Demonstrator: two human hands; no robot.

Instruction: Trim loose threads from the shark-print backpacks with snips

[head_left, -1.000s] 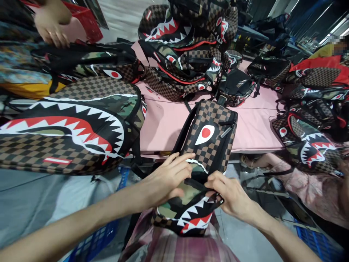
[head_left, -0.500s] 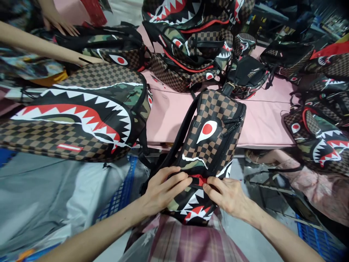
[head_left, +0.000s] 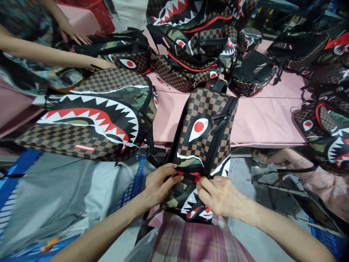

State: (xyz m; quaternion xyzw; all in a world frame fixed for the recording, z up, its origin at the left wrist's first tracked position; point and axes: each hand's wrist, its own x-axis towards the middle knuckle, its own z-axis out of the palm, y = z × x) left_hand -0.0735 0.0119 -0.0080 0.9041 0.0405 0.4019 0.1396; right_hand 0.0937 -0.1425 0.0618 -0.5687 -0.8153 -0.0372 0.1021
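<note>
Brown backpack (head_left: 198, 127), handle (head_left: 218, 86) pointing away, long axis outward

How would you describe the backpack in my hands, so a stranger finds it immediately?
Start at the pink table. At its near edge, a checkered backpack slopes toward the plaid clothing. Unlike its neighbours, it has your left hand and right hand on it, a red strip showing between them.

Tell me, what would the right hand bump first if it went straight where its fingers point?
Probably the red lining on the checkered backpack, since the right hand seems to be right at it. Past that, the left hand looks next in line, though depth is hard to judge.
</note>
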